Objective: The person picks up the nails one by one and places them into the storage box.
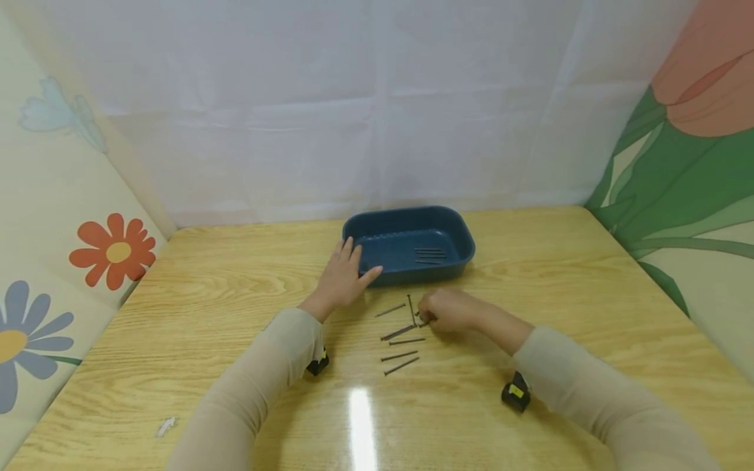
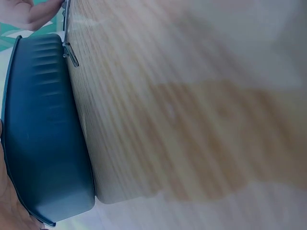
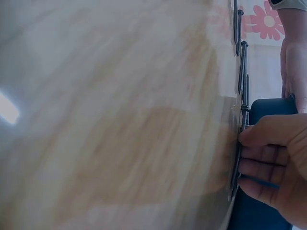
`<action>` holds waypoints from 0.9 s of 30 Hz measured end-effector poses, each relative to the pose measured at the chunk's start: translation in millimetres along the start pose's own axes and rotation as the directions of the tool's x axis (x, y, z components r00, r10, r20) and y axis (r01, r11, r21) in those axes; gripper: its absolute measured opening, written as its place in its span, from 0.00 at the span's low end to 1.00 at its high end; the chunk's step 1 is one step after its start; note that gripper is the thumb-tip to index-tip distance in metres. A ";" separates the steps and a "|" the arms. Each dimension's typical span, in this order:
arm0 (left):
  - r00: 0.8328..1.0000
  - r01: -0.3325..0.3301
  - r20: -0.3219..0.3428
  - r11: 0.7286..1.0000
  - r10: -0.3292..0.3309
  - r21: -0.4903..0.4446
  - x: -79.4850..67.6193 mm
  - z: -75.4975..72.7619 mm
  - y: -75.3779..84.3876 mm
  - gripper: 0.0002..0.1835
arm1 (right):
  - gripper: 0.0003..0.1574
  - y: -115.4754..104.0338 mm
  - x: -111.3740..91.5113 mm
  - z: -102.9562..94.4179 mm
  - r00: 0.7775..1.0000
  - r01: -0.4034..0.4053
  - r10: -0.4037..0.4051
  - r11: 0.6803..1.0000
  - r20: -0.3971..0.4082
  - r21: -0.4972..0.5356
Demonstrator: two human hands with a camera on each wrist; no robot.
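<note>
A dark blue plastic basin (image 1: 412,277) stands at the back of the table, with several nails (image 1: 430,252) lying side by side in it. My left hand (image 1: 343,273) rests on its near left corner, fingers extended along the rim and thumb spread over the front edge. In front of the basin, several loose nails (image 1: 400,366) lie scattered on the wood. My right hand (image 1: 450,310) is down at the right end of this group with curled fingers. Its thumb and fingertips (image 3: 249,137) pinch at a nail (image 3: 234,175), partly hidden by the hand.
The wood-grain table (image 1: 235,275) meets a white sheet (image 1: 377,131) behind the basin. Flower-painted panels stand at both sides. A small pale torn patch (image 1: 167,426) marks the table at the near left. Black wrist devices (image 1: 516,392) hang beneath both sleeves.
</note>
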State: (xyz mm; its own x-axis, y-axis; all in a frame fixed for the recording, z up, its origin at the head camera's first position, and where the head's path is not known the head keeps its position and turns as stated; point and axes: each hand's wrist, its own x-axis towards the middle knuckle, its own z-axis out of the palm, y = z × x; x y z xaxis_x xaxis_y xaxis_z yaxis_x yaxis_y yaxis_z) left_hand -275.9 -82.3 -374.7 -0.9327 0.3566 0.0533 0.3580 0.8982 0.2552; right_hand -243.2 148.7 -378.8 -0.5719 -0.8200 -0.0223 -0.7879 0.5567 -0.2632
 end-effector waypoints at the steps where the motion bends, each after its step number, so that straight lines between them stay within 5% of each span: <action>1: 1.000 -0.002 -0.002 1.000 0.002 -0.003 -0.1 0.3 0.0 0.42 | 0.11 0.1 0.0 0.3 1.000 -0.005 0.005 1.000 0.006 0.007; 11: 1.000 -0.008 -0.007 1.000 0.008 -0.011 -0.5 1.0 -0.7 0.42 | 0.10 -0.6 -3.5 -1.8 0.999 -0.049 0.050 0.996 -0.017 0.072; 27: 1.000 -0.009 0.001 1.000 0.009 -0.022 -1.5 0.4 -0.6 0.42 | 0.05 1.6 -3.5 -27.2 0.980 -0.079 0.110 0.980 -0.165 0.183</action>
State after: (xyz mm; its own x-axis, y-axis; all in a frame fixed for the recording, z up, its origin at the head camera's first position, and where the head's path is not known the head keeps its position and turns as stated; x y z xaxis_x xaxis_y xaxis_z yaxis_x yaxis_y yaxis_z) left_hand -274.7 -83.2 -375.4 -0.9295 0.3648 0.0545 0.3651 0.8892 0.2758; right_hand -248.6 156.1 -352.9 -0.6852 -0.7202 0.1086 -0.6850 0.5864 -0.4324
